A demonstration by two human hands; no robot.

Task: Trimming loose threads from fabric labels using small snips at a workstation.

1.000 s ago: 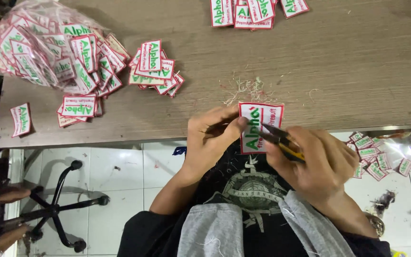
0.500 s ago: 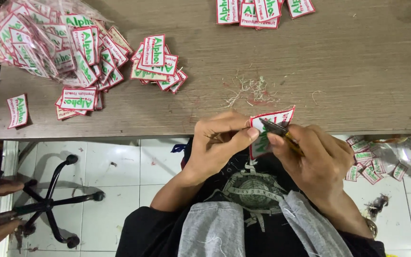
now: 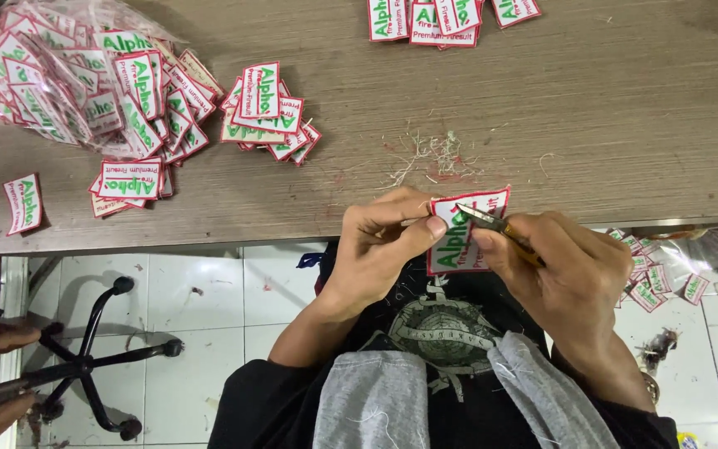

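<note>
My left hand point(image 3: 384, 241) pinches the patch point(image 3: 463, 237) just off the table's point(image 3: 625, 125) near edge; right hand point(image 3: 563, 266) grips snips point(image 3: 492, 223) (blades at its top border).

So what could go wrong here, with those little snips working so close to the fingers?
The snips in the right hand cut at the patch right beside the left hand thumb, so a slip might nick it. A stray cut could also damage the red border. The patch is held past the table edge, so if dropped it might fall to the floor.
</note>
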